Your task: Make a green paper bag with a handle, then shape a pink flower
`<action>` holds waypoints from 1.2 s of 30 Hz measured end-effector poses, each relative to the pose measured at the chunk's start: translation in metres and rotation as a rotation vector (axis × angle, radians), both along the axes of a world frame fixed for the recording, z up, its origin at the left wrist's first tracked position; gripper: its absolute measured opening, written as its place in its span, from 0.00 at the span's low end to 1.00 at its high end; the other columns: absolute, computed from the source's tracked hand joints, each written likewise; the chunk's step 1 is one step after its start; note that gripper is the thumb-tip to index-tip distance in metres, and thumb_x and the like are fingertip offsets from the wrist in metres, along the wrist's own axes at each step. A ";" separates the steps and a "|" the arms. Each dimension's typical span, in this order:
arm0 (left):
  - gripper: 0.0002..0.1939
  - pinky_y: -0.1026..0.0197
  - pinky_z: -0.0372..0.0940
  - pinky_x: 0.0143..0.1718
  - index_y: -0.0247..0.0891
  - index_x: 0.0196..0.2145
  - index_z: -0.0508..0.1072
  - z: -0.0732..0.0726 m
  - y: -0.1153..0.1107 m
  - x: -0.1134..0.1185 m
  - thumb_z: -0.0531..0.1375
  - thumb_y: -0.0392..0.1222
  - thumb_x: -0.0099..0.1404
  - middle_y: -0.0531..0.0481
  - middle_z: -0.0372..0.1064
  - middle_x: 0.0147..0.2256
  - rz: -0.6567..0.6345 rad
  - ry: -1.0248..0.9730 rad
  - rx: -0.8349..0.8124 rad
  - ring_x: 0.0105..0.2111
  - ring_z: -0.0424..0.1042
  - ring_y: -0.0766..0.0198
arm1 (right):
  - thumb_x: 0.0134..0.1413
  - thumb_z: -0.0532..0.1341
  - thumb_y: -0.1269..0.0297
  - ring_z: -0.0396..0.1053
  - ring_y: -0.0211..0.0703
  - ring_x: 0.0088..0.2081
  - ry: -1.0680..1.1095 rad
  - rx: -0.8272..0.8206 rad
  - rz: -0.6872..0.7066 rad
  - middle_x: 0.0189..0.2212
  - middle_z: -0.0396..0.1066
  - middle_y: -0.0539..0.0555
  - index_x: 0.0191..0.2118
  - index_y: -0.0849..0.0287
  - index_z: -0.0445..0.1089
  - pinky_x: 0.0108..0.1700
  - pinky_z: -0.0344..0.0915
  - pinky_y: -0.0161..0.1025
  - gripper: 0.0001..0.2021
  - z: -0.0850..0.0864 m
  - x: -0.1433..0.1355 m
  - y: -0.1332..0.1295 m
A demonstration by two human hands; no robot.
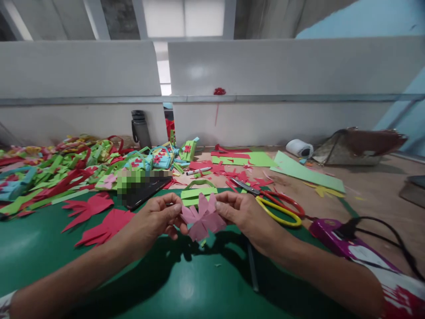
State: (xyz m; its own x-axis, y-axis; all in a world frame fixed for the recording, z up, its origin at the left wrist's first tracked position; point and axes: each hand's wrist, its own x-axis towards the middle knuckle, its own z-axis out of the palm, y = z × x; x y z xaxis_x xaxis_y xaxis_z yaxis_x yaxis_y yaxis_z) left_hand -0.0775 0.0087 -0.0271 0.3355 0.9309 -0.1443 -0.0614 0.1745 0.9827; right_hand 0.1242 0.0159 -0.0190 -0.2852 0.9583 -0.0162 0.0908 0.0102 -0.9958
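Note:
A pink paper flower (202,219) with several pointed petals is held up over the green mat (186,283). My left hand (159,217) pinches its left edge between thumb and fingers. At its upper right edge, my right hand (241,212) grips a petal the same way. Just behind the flower stands a small light green paper basket (198,191) with a handle. Two red paper flowers, one (88,209) above the other (105,227), lie left of my left hand.
Red-and-yellow-handled scissors (279,208) lie right of my right hand, near a purple power strip (335,237) with a black cable. A black phone (148,191), paper strips (66,166), a marker (198,171) and a dark bottle (141,129) are farther back.

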 end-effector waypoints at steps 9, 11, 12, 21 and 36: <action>0.15 0.68 0.58 0.27 0.36 0.34 0.70 0.007 -0.003 0.013 0.56 0.52 0.60 0.49 0.69 0.33 0.088 0.183 0.185 0.32 0.67 0.65 | 0.42 0.58 0.69 0.49 0.29 0.18 -0.044 0.022 0.029 0.15 0.55 0.43 0.20 0.61 0.63 0.20 0.47 0.30 0.05 -0.003 0.000 0.000; 0.15 0.67 0.58 0.29 0.37 0.37 0.71 0.010 -0.002 0.018 0.58 0.51 0.58 0.49 0.70 0.34 0.087 0.192 0.203 0.33 0.66 0.66 | 0.42 0.57 0.70 0.49 0.29 0.18 -0.053 0.026 0.053 0.14 0.54 0.42 0.20 0.60 0.62 0.20 0.46 0.30 0.05 -0.003 -0.001 -0.001; 0.15 0.67 0.58 0.29 0.36 0.37 0.71 0.012 -0.002 0.020 0.60 0.50 0.56 0.50 0.70 0.32 0.073 0.182 0.187 0.31 0.65 0.67 | 0.42 0.57 0.70 0.49 0.29 0.17 -0.060 0.030 0.064 0.14 0.54 0.42 0.20 0.60 0.61 0.20 0.46 0.30 0.05 -0.003 -0.002 -0.001; 0.07 0.65 0.59 0.30 0.32 0.25 0.72 0.013 0.002 0.029 0.64 0.39 0.49 0.52 0.69 0.23 0.126 0.124 0.171 0.25 0.65 0.68 | 0.41 0.57 0.70 0.49 0.28 0.17 -0.127 0.044 0.043 0.14 0.55 0.42 0.19 0.60 0.62 0.20 0.46 0.29 0.05 -0.006 -0.003 0.001; 0.07 0.67 0.53 0.22 0.37 0.20 0.68 0.031 0.037 -0.056 0.54 0.38 0.53 0.55 0.63 0.18 -0.189 1.031 0.521 0.20 0.60 0.69 | 0.40 0.56 0.71 0.51 0.29 0.14 -0.089 -0.087 -0.043 0.11 0.55 0.42 0.21 0.59 0.61 0.16 0.52 0.29 0.02 0.006 -0.008 0.004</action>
State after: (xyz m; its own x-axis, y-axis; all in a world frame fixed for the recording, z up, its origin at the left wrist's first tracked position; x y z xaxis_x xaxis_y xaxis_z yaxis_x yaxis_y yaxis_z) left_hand -0.1332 0.0457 0.0040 0.4219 0.9055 -0.0443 0.7905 -0.3435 0.5071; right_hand 0.1159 0.0196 -0.0130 -0.2373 0.9636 -0.1231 0.1769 -0.0817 -0.9808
